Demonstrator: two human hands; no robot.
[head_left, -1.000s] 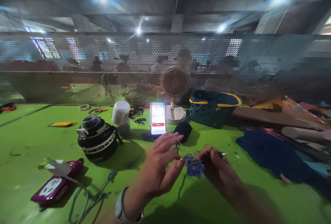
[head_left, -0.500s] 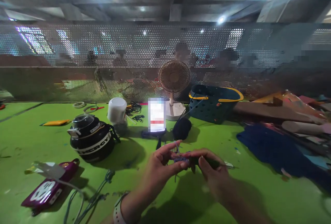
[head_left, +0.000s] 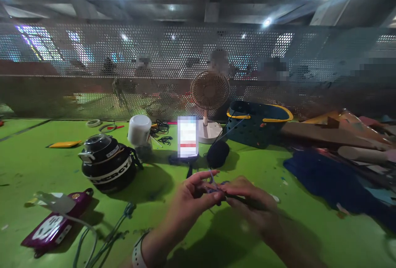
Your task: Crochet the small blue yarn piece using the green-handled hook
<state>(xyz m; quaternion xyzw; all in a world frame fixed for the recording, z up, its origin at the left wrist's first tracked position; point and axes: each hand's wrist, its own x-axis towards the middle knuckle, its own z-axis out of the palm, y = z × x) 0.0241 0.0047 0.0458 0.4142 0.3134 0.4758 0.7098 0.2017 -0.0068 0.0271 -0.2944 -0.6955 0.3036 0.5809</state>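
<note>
Pinching both grips on my small blue crochet piece (head_left: 216,187): left hand (head_left: 192,200) clamps it, right hand (head_left: 247,202) holds the hook | piece held above green tabletop (head_left: 46,169), yarn ball (head_left: 218,153) behind | step, I judge: mid-stitch | next needs steady yarn tension.

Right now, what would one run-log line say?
left hand: pinching blue yarn piece | right hand: holding crochet hook | yarn ball: behind, on green table
</note>
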